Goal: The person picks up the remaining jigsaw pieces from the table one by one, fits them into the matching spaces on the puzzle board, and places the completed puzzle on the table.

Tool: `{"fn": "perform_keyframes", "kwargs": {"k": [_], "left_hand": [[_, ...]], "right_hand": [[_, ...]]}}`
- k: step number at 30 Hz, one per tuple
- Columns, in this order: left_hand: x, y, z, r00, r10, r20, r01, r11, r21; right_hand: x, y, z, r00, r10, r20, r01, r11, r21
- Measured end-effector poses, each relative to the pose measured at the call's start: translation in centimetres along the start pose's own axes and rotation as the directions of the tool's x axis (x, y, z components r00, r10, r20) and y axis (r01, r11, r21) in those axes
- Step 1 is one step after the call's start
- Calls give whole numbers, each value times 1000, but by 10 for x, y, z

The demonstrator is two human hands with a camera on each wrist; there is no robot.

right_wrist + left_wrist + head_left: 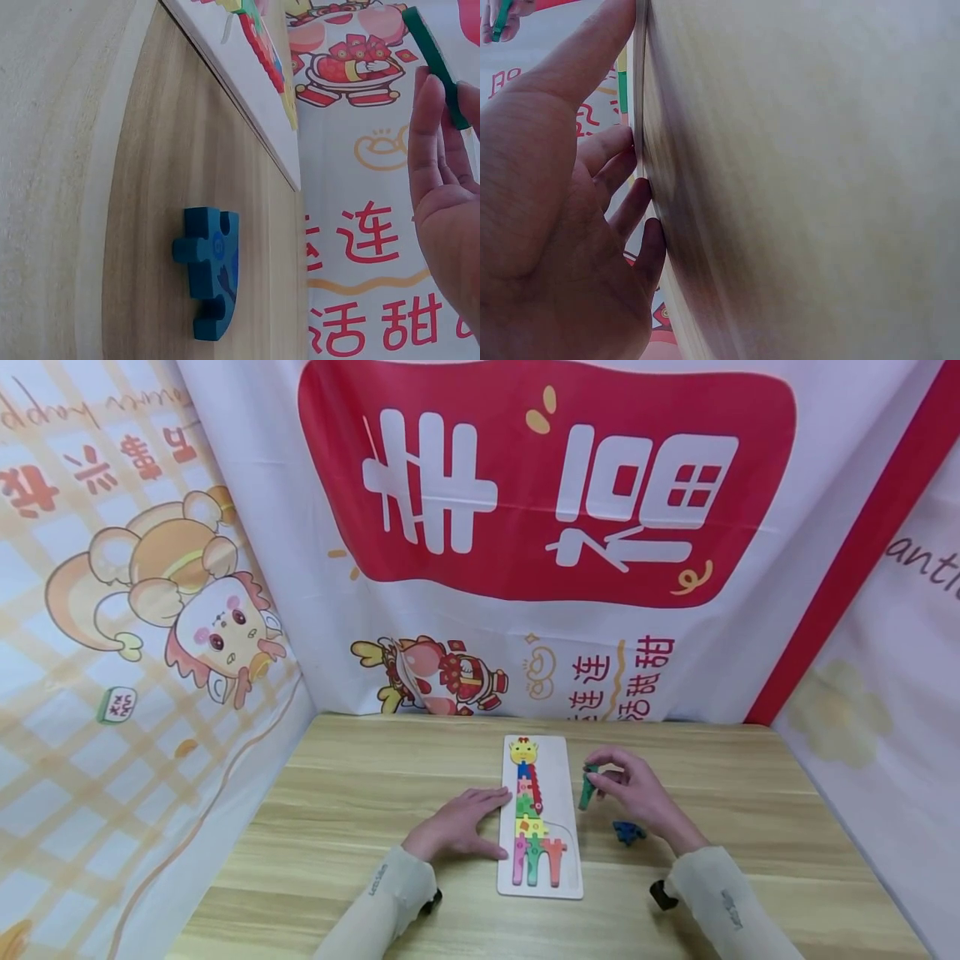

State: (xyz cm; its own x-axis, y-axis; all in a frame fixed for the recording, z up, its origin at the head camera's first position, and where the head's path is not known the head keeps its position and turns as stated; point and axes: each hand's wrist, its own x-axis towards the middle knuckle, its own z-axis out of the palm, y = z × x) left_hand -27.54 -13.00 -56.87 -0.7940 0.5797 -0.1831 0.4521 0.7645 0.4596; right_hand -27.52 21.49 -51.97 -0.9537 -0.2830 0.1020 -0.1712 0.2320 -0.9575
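A giraffe puzzle board (557,777) lies on the table, with the yellow head, neck, body and several leg pieces set in it. My left hand (459,825) rests at the board's left edge, fingers extended and touching it; the left wrist view shows the fingertips (654,229) along that edge. To the right of the board my right hand (633,789) pinches a green puzzle piece (588,787) above the table. In the right wrist view the green piece (435,64) is held between thumb and fingers. A blue puzzle piece (628,833) lies on the table below the right hand.
The wooden table (360,777) extends around the board on both sides. Behind it hangs a printed cloth (540,485) with red and white lettering, and another patterned cloth (135,652) covers the left side.
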Motion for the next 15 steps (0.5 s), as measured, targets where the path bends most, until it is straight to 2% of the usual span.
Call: {"fn": "perform_keyframes", "kwargs": {"k": [7, 11, 15], "left_hand": [[-1, 2, -1, 1000, 4, 0, -4, 1000, 5], [-1, 3, -2, 1000, 3, 0, -3, 1000, 11], [-1, 2, -1, 1000, 1, 0, -1, 1000, 13]], "right_hand": [[-2, 0, 3, 1000, 28, -8, -28, 999, -41], [-3, -1, 3, 1000, 12, 14, -11, 998, -62], [-2, -1, 4, 999, -9, 42, 14, 992, -127]]}}
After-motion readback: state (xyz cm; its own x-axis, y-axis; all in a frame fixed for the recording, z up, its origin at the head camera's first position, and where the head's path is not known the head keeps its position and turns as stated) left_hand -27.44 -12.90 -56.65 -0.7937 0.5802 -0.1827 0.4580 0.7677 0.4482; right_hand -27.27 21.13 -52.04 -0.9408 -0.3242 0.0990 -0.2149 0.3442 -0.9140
